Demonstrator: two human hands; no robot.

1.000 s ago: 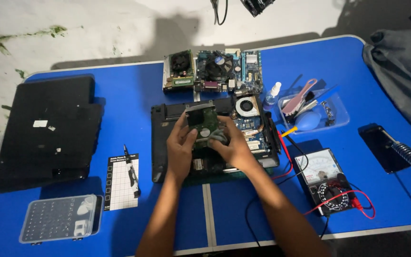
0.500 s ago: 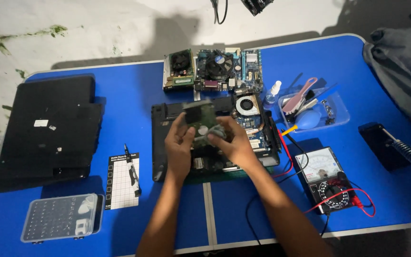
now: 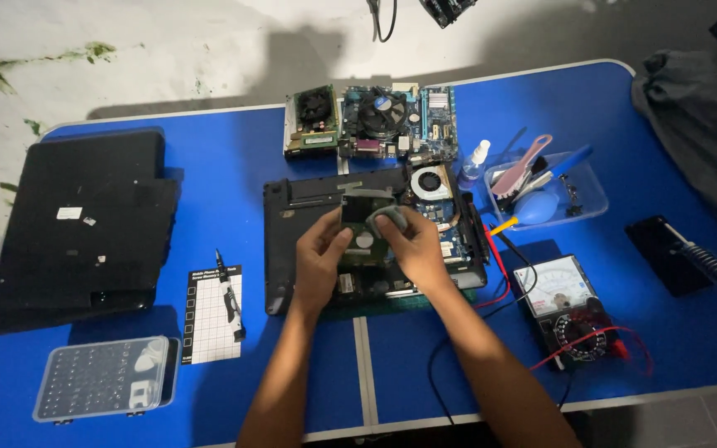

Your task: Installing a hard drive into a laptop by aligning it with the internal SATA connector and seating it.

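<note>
Left hand (image 3: 319, 257) and right hand (image 3: 408, 245) pinch the hard drive (image 3: 364, 231) by its edges, above the opened laptop (image 3: 292, 249). Likely rigid, light, fragile; grip the sides, keep off the circuit board.

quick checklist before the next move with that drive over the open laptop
1. Hold on the hard drive: left hand grips its left edge, right hand its right side with a grey cloth. Ok.
2. Drive lifted off the opened laptop: cannot tell, the hands hide its underside.
3. Red probe lead along the laptop's right edge, close to the right wrist. Not ok.
4. Screwdriver parked on the screw chart, away from the hands. Ok.
5. Bit case lid closed. Ok.
6. Multimeter flat on the table, apart from the laptop. Ok.
</note>
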